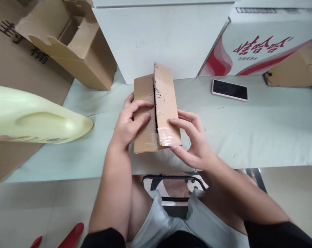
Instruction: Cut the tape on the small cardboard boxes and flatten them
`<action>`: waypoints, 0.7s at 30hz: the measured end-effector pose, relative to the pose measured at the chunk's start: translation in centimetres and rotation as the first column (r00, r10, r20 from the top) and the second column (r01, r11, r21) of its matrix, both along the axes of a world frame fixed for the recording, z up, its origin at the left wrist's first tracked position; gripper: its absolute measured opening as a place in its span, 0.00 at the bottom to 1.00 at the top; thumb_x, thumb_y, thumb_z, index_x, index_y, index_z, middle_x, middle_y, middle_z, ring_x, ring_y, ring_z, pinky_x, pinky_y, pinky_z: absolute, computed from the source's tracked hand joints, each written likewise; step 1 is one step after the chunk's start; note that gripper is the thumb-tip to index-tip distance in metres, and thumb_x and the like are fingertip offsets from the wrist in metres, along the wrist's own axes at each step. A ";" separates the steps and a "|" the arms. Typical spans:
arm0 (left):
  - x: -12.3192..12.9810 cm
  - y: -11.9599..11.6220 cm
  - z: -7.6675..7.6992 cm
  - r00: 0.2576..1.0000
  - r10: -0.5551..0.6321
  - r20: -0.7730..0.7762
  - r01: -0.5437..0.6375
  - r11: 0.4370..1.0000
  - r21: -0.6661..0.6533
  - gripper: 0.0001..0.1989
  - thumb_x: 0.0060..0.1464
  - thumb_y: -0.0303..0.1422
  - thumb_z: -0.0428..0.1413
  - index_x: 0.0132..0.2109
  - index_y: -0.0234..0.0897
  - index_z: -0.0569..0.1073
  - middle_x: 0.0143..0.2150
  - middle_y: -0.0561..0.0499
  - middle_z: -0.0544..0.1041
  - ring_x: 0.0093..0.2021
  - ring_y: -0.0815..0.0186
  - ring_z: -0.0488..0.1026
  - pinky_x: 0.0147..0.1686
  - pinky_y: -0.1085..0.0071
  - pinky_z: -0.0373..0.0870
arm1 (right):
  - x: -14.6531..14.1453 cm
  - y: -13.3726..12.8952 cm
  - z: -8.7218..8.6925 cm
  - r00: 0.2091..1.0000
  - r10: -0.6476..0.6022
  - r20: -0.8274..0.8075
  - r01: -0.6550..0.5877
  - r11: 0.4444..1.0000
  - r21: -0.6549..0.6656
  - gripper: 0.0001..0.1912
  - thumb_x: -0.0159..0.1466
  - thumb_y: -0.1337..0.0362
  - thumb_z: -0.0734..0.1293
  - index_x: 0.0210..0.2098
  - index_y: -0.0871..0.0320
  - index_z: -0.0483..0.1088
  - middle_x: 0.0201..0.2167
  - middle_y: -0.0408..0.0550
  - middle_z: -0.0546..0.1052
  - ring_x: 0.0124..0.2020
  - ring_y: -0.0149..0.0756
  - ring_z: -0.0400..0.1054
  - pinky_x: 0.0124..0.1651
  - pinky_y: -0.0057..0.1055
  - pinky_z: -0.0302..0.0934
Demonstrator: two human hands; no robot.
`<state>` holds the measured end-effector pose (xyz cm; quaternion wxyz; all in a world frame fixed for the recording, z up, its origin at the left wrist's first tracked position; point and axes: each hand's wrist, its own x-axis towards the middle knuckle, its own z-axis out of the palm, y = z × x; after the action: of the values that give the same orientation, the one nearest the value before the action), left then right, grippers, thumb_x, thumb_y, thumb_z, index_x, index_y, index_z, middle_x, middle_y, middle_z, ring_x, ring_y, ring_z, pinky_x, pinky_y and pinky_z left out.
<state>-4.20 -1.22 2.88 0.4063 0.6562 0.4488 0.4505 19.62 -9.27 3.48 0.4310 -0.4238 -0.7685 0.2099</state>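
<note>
A small brown cardboard box point(168, 103) stands on the pale cloth-covered table in front of me, its two top flaps not quite meeting. A dark gap runs between the flaps, and shiny clear tape shows at the near end. My left hand point(132, 120) grips the left side, with thumb and finger lying on the left flap. On the other side, my right hand point(190, 137) holds the right flap and edge between its fingers and thumb. The right flap sits a little higher than the left. Whatever is inside the box is hidden.
A phone point(230, 90) lies to the right. Behind stand a white box point(161, 41) and a white-and-red carton point(264, 44). An opened cardboard box point(93, 62) and a pale green bottle point(42, 115) are at left. The table's front edge runs close to my lap.
</note>
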 end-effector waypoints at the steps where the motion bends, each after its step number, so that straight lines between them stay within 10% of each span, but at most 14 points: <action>1: -0.1 -0.1 0.2 1.000 -0.020 -0.006 0.020 1.000 -0.001 0.20 0.54 0.54 0.67 0.48 0.49 0.86 0.68 0.47 0.73 0.70 0.42 0.68 0.77 0.43 0.59 | 0.0 0.0 -0.2 1.000 -0.003 -0.009 0.003 1.000 0.017 0.28 0.70 0.48 0.68 0.67 0.45 0.66 0.63 0.57 0.67 0.69 0.56 0.65 0.70 0.62 0.66; 9: 0.4 -0.6 0.7 0.994 -0.094 0.051 0.095 0.996 -0.004 0.14 0.60 0.51 0.64 0.45 0.51 0.87 0.70 0.48 0.70 0.74 0.43 0.65 0.79 0.46 0.59 | -0.4 -0.3 -3.0 0.980 -0.077 -0.185 0.073 0.997 -0.024 0.36 0.74 0.41 0.59 0.76 0.43 0.46 0.73 0.59 0.67 0.72 0.54 0.66 0.66 0.59 0.70; 15: 1.5 -0.6 0.1 0.993 -0.109 0.034 0.109 0.994 0.019 0.21 0.64 0.56 0.59 0.54 0.50 0.83 0.62 0.45 0.76 0.68 0.46 0.72 0.74 0.46 0.66 | -0.2 0.0 -1.6 0.981 -0.145 -0.125 0.163 0.977 0.141 0.24 0.74 0.47 0.61 0.65 0.45 0.66 0.68 0.57 0.74 0.69 0.58 0.71 0.68 0.63 0.67; 21: 1.1 -0.6 0.1 0.984 0.057 0.169 -0.057 0.998 -0.007 0.18 0.61 0.54 0.61 0.50 0.49 0.80 0.68 0.48 0.74 0.80 0.47 0.56 0.76 0.47 0.63 | -0.1 0.2 -0.1 0.998 -0.012 0.062 -0.002 0.974 0.226 0.21 0.67 0.49 0.71 0.58 0.44 0.76 0.65 0.54 0.79 0.64 0.59 0.75 0.64 0.60 0.68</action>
<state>-3.06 -1.79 2.96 0.4305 0.6022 0.4317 0.5154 19.56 -9.05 3.38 0.4524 -0.3803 -0.7996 0.1066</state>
